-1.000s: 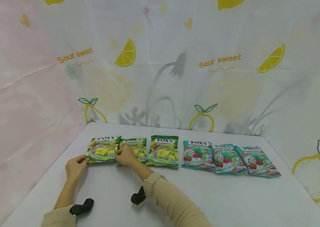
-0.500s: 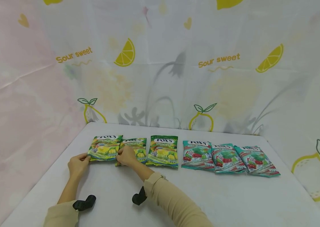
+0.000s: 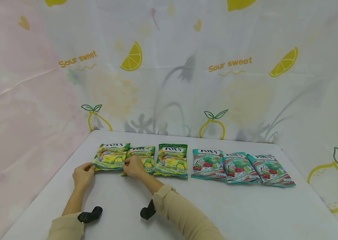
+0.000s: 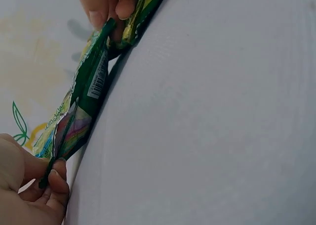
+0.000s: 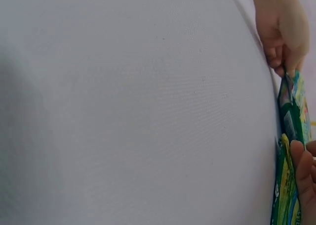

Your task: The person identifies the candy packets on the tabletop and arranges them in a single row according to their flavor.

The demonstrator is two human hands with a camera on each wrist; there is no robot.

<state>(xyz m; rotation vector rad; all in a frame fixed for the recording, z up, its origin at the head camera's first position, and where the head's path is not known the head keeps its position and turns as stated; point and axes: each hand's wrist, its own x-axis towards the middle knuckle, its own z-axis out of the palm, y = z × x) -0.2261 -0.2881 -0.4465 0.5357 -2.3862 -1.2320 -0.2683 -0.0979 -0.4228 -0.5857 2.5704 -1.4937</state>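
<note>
A green and yellow candy bag [image 3: 112, 157] printed FOX'S lies leftmost in the row. My left hand [image 3: 82, 176] pinches its near left corner between thumb and curled fingers, plain in the left wrist view. At the bag's near right corner, my right hand [image 3: 133, 167] pinches the edge with its fingertips. Its knuckles cover part of a second green candy bag [image 3: 147, 160], which the first bag meets or slightly overlaps. In the left wrist view the held bag [image 4: 89, 89] is tipped up, showing its barcode underside just above the table.
A third green candy bag [image 3: 172, 160] lies right of my right hand. Farther right are three teal candy bags, the nearest teal bag [image 3: 208, 164] standing apart from the green ones. All are on a white table [image 3: 217, 213] before a lemon-printed backdrop [image 3: 169, 66].
My left hand and the leftmost candy bag have shifted a little right and away, closer against the second bag. My right hand has stayed nearly in place.
</note>
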